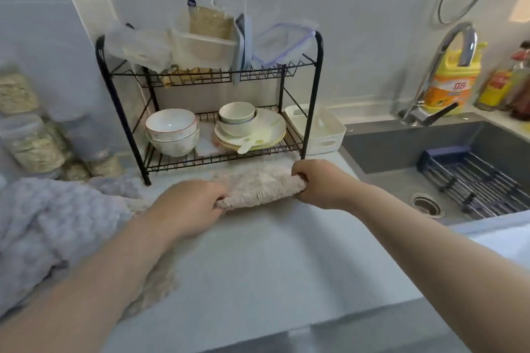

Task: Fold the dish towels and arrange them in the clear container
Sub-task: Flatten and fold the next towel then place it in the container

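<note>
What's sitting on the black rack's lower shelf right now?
Stacked white bowls on the left; plates bearing small bowls and a spoon on the right. The small bowls hide the plates' middle.

1. A towel [258, 190] is held at the counter [272, 261], just before the wire rack [198, 76], its left end gripped by the left hand [189, 206], its right end by the right hand [318, 183].
2. A heap of towels [43, 223] is spread left of that, under the left forearm.
3. Jars [25, 129] are stood behind the heap.
4. On the rack's lower shelf, stacked bowls [172, 130] are set left, plates [258, 130] right, a small bowl [237, 113] on the plates.
5. On the top shelf a tub [205, 47] is placed, seemingly with a packet in it.
6. A basket [324, 135] is tucked just right of the rack.
7. The sink [387, 149] is sunk at right, a drainer [470, 180] in it, the tap [447, 60] behind.
</note>
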`<state>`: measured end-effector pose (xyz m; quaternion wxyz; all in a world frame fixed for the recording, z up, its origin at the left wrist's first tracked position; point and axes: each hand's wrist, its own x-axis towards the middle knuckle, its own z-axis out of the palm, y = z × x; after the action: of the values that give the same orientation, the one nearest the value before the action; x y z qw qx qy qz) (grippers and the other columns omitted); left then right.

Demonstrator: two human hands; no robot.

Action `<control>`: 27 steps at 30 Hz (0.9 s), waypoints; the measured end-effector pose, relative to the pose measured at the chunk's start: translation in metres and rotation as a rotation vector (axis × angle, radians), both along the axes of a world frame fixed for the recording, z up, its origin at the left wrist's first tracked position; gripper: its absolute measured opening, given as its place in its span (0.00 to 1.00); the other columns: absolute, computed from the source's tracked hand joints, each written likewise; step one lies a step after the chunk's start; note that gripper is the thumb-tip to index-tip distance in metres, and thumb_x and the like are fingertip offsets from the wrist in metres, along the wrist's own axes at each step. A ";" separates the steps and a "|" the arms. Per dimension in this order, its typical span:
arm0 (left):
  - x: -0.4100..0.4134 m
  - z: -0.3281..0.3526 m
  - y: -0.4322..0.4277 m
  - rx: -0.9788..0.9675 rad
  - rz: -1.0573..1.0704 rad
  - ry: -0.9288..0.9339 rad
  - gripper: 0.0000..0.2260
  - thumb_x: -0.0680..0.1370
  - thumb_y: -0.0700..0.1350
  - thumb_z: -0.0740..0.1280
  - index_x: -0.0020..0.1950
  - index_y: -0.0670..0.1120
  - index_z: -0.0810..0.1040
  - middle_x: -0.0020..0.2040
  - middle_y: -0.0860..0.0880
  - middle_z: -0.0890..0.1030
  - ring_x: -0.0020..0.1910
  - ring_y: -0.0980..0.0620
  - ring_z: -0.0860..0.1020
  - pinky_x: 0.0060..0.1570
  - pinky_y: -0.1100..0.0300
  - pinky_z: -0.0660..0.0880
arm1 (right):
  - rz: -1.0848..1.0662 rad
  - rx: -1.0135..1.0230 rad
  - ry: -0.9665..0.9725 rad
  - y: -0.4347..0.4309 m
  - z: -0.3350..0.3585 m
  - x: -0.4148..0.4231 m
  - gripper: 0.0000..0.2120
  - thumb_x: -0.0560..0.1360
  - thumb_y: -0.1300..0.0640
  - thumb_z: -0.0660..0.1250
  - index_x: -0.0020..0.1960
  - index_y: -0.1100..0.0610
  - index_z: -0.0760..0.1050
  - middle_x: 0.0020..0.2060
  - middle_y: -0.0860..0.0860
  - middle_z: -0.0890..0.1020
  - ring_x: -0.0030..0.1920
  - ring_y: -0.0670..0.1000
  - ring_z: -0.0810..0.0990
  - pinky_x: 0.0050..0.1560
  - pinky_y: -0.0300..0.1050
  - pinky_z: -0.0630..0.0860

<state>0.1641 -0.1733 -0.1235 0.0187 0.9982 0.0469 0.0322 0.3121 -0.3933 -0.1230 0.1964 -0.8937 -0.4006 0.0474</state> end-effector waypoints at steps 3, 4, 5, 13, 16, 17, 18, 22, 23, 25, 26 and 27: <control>-0.022 -0.040 -0.012 0.102 -0.057 0.125 0.05 0.75 0.48 0.61 0.43 0.48 0.71 0.39 0.53 0.75 0.43 0.49 0.75 0.38 0.56 0.70 | 0.038 -0.093 -0.046 -0.014 -0.033 -0.022 0.12 0.70 0.54 0.70 0.36 0.49 0.67 0.34 0.44 0.73 0.36 0.47 0.71 0.30 0.34 0.64; -0.029 -0.048 -0.015 0.116 -0.068 0.142 0.05 0.74 0.48 0.61 0.42 0.47 0.69 0.37 0.53 0.73 0.42 0.49 0.73 0.37 0.56 0.69 | 0.043 -0.126 -0.055 -0.018 -0.040 -0.029 0.10 0.69 0.54 0.70 0.36 0.50 0.67 0.34 0.44 0.74 0.36 0.47 0.71 0.31 0.35 0.65; -0.036 -0.055 -0.018 0.122 -0.076 0.148 0.05 0.74 0.48 0.61 0.41 0.47 0.68 0.37 0.52 0.72 0.41 0.49 0.73 0.36 0.56 0.67 | 0.045 -0.161 -0.056 -0.021 -0.046 -0.037 0.09 0.69 0.54 0.69 0.37 0.51 0.68 0.35 0.45 0.74 0.36 0.47 0.71 0.32 0.36 0.65; -0.094 -0.068 -0.045 0.154 -0.152 0.146 0.14 0.72 0.58 0.61 0.37 0.49 0.69 0.38 0.52 0.76 0.35 0.53 0.72 0.34 0.56 0.68 | 0.060 -0.367 0.005 -0.043 -0.071 -0.098 0.13 0.63 0.45 0.71 0.43 0.51 0.76 0.44 0.46 0.79 0.44 0.50 0.78 0.47 0.50 0.78; -0.105 -0.060 -0.043 -0.068 -0.104 0.138 0.23 0.75 0.67 0.58 0.34 0.48 0.69 0.34 0.52 0.74 0.32 0.52 0.71 0.34 0.56 0.67 | 0.047 -0.309 0.075 -0.049 -0.063 -0.120 0.17 0.67 0.36 0.66 0.35 0.49 0.74 0.39 0.46 0.78 0.41 0.48 0.77 0.46 0.49 0.76; -0.103 -0.057 -0.038 -0.148 -0.089 0.099 0.22 0.76 0.66 0.57 0.34 0.49 0.69 0.34 0.51 0.74 0.32 0.51 0.71 0.35 0.56 0.67 | 0.013 -0.203 0.107 -0.052 -0.057 -0.125 0.19 0.71 0.36 0.64 0.34 0.50 0.74 0.37 0.48 0.78 0.39 0.48 0.76 0.45 0.48 0.73; -0.098 -0.053 -0.031 -0.202 -0.080 0.054 0.21 0.77 0.63 0.58 0.35 0.48 0.71 0.37 0.50 0.76 0.34 0.51 0.73 0.37 0.55 0.68 | -0.034 -0.084 0.119 -0.054 -0.052 -0.127 0.20 0.74 0.37 0.62 0.36 0.53 0.75 0.36 0.50 0.78 0.39 0.50 0.76 0.45 0.48 0.72; -0.067 -0.044 -0.007 -0.209 -0.097 0.093 0.17 0.74 0.51 0.69 0.63 0.55 0.76 0.65 0.56 0.75 0.61 0.58 0.74 0.63 0.58 0.70 | -0.135 -0.039 0.022 -0.050 -0.051 -0.108 0.18 0.79 0.43 0.60 0.56 0.54 0.80 0.54 0.51 0.81 0.55 0.52 0.78 0.55 0.46 0.73; -0.058 -0.046 -0.004 -0.214 -0.100 0.157 0.26 0.72 0.50 0.72 0.69 0.55 0.71 0.70 0.56 0.71 0.67 0.57 0.70 0.67 0.57 0.67 | -0.115 -0.153 0.027 -0.045 -0.056 -0.100 0.21 0.78 0.43 0.61 0.64 0.53 0.76 0.63 0.50 0.78 0.62 0.52 0.75 0.63 0.47 0.70; -0.041 -0.050 -0.001 -0.250 -0.079 0.312 0.41 0.68 0.52 0.76 0.77 0.55 0.60 0.75 0.55 0.63 0.72 0.54 0.65 0.72 0.56 0.61 | -0.065 -0.364 0.065 -0.033 -0.065 -0.083 0.34 0.73 0.37 0.65 0.73 0.53 0.66 0.71 0.50 0.71 0.69 0.53 0.70 0.70 0.52 0.66; -0.034 -0.053 0.001 -0.247 -0.069 0.384 0.45 0.68 0.54 0.76 0.78 0.55 0.55 0.77 0.54 0.60 0.74 0.53 0.62 0.73 0.56 0.59 | -0.042 -0.418 0.090 -0.027 -0.068 -0.075 0.40 0.70 0.34 0.67 0.75 0.52 0.62 0.73 0.49 0.68 0.71 0.54 0.68 0.72 0.54 0.64; -0.025 -0.057 0.005 -0.227 -0.063 0.437 0.47 0.68 0.56 0.76 0.79 0.54 0.52 0.78 0.54 0.57 0.75 0.53 0.60 0.74 0.56 0.56 | -0.023 -0.441 0.113 -0.022 -0.068 -0.068 0.44 0.68 0.32 0.68 0.77 0.51 0.58 0.74 0.48 0.65 0.72 0.53 0.66 0.73 0.54 0.62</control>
<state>0.1388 -0.1684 -0.1803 0.1210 0.9739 0.0222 -0.1905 0.2438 -0.4151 -0.1913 0.0191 -0.9154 -0.3587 0.1816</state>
